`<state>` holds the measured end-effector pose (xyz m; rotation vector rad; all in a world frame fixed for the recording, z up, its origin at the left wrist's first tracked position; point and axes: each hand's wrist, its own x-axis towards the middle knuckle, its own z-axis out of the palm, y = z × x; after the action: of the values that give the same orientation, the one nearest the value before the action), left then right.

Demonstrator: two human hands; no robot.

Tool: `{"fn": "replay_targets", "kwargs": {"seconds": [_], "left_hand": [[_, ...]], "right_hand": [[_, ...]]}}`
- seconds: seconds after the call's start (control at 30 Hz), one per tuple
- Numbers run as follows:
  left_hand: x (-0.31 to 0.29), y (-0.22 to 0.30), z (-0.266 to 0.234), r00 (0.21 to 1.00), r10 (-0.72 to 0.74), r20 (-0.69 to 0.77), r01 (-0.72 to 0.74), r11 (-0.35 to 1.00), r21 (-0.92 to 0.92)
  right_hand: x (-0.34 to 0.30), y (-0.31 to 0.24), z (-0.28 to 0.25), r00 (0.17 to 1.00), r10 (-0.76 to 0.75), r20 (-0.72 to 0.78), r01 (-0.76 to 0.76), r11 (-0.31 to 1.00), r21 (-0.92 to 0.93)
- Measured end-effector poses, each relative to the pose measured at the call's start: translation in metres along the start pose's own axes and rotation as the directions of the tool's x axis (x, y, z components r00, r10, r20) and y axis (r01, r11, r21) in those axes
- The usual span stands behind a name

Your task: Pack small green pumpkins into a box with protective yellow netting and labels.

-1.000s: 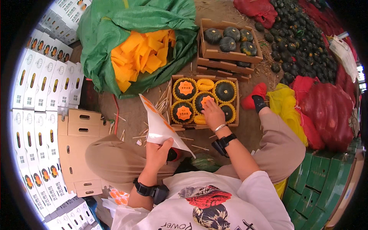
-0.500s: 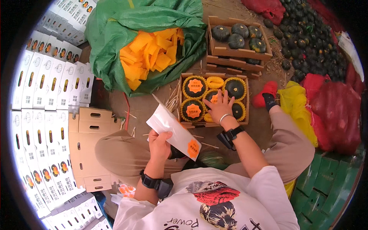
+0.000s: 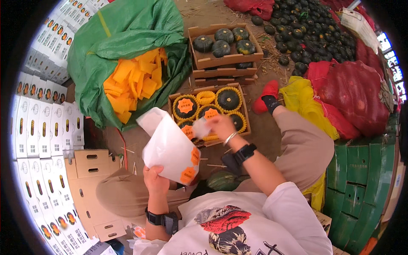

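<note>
My left hand is closed on the lower edge of a white sticker sheet, which curls at its top and carries orange scalloped stickers along its right side. My right hand pinches a small whitish, blurred scrap over the front of an open cardboard box. Inside the box, dark green pumpkins sit in yellow foam nets. At least three of them bear orange labels, as on the back-left pumpkin. The right hand partly hides the front row.
Stacked cartons of bare pumpkins stand behind the box. A green sack holds orange foam pieces. White boxes line the left, green crates the right. Loose pumpkins and red net sacks lie at far right.
My right hand has gone from spread fingers on the middle pumpkin, now labelled, to pinching a whitish scrap nearer me. The sheet in my left hand has tilted and curled. The whole view has shifted.
</note>
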<state>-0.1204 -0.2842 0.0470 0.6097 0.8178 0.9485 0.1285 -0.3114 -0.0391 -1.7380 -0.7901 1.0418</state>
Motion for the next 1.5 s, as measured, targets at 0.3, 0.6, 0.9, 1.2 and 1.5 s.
{"fn": "replay_targets", "kwargs": {"seconds": [0.3, 0.6, 0.9, 1.2, 1.5], "left_hand": [[0.009, -0.008, 0.008, 0.988, -0.013, -0.152, 0.023, 0.998, 0.063], [0.01, 0.003, 0.017, 0.942, 0.273, -0.194, -0.257, 0.961, 0.104], [-0.007, 0.016, 0.006, 0.869, 0.494, 0.016, -0.445, 0.768, 0.461], [-0.031, -0.03, 0.036, 0.986, 0.163, -0.024, -0.144, 0.925, 0.351], [-0.034, -0.016, 0.027, 0.986, 0.065, 0.155, -0.156, 0.69, 0.707]], "right_hand": [[0.07, 0.06, -0.06, 0.777, -0.626, 0.073, 0.299, 0.264, -0.917], [0.069, 0.035, -0.055, 0.972, -0.235, 0.026, 0.117, 0.382, -0.917], [-0.042, -0.084, -0.021, 0.918, -0.244, 0.312, 0.392, 0.666, -0.634], [-0.111, -0.07, 0.038, 0.649, -0.696, 0.307, 0.656, 0.308, -0.689], [-0.122, -0.089, 0.015, 0.853, -0.252, 0.457, 0.337, 0.935, -0.114]]}}
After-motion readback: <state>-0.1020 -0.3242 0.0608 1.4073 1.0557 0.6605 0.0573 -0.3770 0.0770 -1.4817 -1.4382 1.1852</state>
